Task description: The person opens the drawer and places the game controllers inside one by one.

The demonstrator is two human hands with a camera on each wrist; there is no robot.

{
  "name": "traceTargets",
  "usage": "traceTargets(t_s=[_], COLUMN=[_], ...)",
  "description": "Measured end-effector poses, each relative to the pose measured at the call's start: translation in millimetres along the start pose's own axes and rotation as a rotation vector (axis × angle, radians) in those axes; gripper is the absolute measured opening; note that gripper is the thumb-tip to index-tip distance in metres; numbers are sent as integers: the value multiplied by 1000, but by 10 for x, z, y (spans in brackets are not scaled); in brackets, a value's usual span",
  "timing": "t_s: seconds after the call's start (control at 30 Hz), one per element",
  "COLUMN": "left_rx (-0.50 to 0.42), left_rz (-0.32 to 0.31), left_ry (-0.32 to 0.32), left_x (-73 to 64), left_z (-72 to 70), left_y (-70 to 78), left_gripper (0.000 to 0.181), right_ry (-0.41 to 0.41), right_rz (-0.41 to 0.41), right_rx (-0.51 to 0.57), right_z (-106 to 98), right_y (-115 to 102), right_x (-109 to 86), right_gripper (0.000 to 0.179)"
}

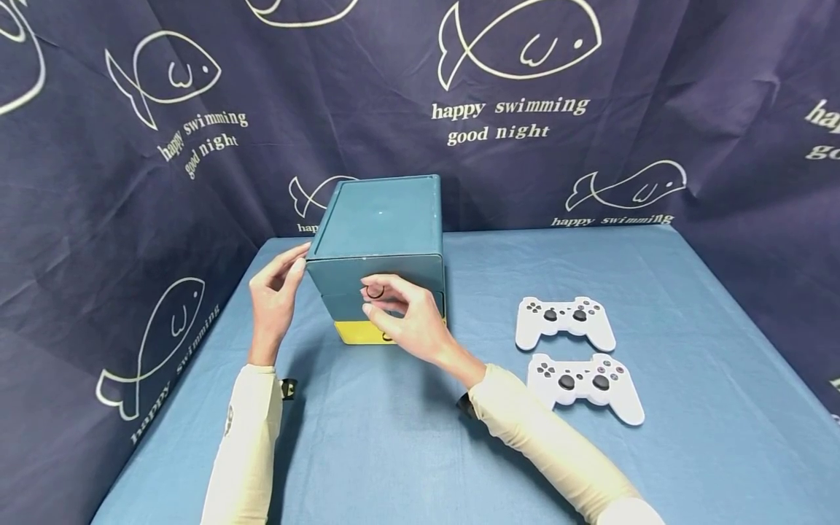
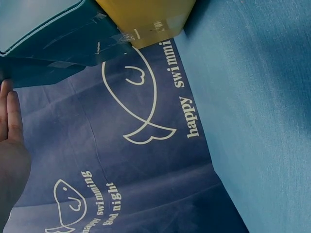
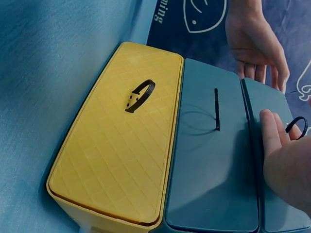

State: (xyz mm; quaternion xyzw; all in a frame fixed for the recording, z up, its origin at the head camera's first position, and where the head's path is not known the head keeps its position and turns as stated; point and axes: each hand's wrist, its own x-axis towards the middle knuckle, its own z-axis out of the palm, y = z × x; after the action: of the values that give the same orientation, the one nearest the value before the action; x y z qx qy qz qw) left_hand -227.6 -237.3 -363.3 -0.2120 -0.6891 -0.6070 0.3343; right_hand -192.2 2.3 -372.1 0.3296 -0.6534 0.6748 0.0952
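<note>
Left hand [image 2: 12, 160] at a teal box [image 2: 63, 46]
Its fingers [image 2: 14, 114] touch the box's edge; to their right spreads dark fish-printed fabric [image 2: 73, 121], with a yellow section [image 2: 146, 19] higher up and blue cloth [image 2: 262, 116] well apart.

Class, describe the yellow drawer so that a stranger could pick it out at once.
Before the dark fish-printed backdrop stands a teal-topped drawer unit. Go down its front to the lowest drawer. It alone is yellow; the top drawer and middle drawer are teal.
</note>
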Motion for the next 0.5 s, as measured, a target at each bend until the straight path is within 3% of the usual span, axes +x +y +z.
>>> traceTargets(t_s=[0.5], left_rx=[-2], left_rz=[-8], left_ry=[-2], left_x=[-5], left_z=[2], left_y=[10], left_gripper=[28], right_ry=[-17], right_rz=[4], right_rx=[3], right_z=[-4], right_y=[10], right_x=[11], right_gripper=[35])
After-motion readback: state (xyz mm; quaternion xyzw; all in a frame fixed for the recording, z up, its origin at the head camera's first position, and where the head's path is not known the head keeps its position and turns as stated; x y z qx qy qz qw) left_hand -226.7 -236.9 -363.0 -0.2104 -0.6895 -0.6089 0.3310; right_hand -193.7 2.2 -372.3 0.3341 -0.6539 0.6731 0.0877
